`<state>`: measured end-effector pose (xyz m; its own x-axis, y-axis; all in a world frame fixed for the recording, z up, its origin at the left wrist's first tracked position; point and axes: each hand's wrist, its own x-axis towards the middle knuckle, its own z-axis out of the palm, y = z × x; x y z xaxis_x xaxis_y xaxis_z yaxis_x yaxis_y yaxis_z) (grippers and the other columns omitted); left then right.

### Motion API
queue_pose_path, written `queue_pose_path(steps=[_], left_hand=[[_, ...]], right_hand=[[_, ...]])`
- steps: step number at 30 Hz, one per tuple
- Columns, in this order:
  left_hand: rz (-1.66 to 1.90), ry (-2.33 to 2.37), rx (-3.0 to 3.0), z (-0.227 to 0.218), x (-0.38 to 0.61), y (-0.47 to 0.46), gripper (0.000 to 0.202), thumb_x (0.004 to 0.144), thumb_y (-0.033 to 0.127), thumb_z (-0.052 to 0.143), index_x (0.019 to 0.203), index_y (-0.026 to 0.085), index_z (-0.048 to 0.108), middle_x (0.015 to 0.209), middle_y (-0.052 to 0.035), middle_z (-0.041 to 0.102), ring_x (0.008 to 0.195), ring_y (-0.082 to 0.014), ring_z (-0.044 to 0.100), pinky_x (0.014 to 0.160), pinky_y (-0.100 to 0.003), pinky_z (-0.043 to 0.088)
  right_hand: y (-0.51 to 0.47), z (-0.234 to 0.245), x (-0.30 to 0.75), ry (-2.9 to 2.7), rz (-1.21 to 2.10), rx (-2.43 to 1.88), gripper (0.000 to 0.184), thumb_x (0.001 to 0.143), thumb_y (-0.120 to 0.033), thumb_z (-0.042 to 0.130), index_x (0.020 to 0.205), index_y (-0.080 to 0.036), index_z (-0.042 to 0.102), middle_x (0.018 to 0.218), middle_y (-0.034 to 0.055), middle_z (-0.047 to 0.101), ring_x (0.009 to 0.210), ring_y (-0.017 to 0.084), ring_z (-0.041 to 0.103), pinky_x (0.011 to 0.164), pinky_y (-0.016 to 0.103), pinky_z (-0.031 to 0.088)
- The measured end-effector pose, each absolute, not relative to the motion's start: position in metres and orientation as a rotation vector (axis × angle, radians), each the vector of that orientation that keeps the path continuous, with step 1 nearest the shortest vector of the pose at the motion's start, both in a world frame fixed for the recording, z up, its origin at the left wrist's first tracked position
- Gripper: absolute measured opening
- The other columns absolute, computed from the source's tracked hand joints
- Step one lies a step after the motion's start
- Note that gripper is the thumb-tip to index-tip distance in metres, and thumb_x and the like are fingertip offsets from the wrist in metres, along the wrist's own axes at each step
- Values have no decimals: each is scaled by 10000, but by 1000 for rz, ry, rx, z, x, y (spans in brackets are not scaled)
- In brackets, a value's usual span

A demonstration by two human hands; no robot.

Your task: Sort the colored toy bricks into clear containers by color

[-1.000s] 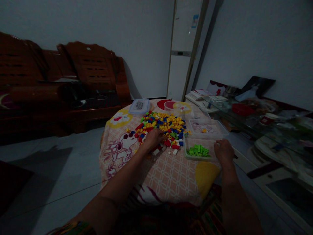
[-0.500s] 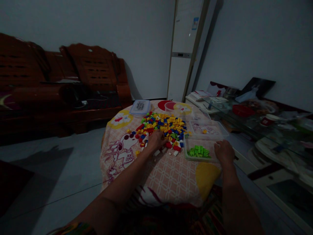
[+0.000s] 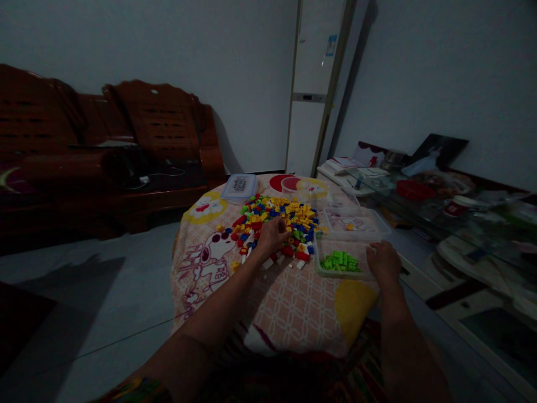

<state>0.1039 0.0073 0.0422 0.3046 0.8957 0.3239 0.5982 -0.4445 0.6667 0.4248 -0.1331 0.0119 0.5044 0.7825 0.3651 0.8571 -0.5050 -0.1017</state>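
Over the front of a heap of building bricks (image 3: 300,212) in yellow, red, blue, green and white is my left hand (image 3: 272,236). Its fingers are bent together at the bricks; whatever is between them is too small and dark to make out. My right hand (image 3: 383,261) is closed on the right rim of a clear plastic box (image 3: 338,274). Light green bricks (image 3: 340,261) lie in the left part of that box. Just behind it stands another clear box (image 3: 373,228) with a small yellow brick (image 3: 349,226) in it.
The round table has a patterned cloth (image 3: 302,313). A clear lid with blue edging (image 3: 239,187) lies at its back left, and more clear containers (image 3: 335,196) stand at the back. To the right is a cluttered glass-topped cabinet (image 3: 415,210); a wooden sofa (image 3: 159,129) stands behind left.
My left hand has shifted slightly farther into the brick heap, and its thumb and fingers show more plainly. My right hand stays at the box rim. The view has tilted a little.
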Motion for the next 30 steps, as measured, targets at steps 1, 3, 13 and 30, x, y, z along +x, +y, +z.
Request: queue_pose_path(steps=[1, 3, 13, 30], left_hand=[[965, 1305, 2136, 42, 109, 8, 147, 711, 198, 724, 811, 161, 622, 758, -9, 658, 697, -150, 607, 676, -260, 458], [1004, 1252, 2090, 42, 123, 9, 159, 714, 182, 711, 860, 160, 652, 766, -10, 675, 709, -148, 624, 680, -252, 471], [953, 752, 1759, 48, 241, 17, 473, 749, 109, 680, 1222, 98, 654, 1083, -144, 719, 877, -193, 706, 790, -319, 567], [1022, 1059, 2267, 37, 78, -18, 241, 817, 178, 605, 1010, 179, 750, 968, -72, 744, 831, -174, 675, 776, -284, 527]], right_hand=[[-133, 12, 425, -1383, -389, -2489, 400, 957, -318, 433, 1110, -105, 734, 1219, 181, 637, 1041, 264, 610, 883, 354, 452], [-133, 13, 424, -1380, -375, -2505, 398, 956, -318, 436, 1117, -107, 733, 1203, 174, 641, 1036, 261, 613, 877, 349, 453], [-133, 13, 425, -1367, -364, -2496, 401, 959, -324, 433, 1129, -119, 732, 1247, 175, 626, 1074, 261, 609, 897, 343, 455], [-134, 16, 423, -1387, -372, -2481, 417, 954, -322, 418, 1124, -100, 729, 1219, 189, 631, 1053, 282, 612, 876, 370, 468]])
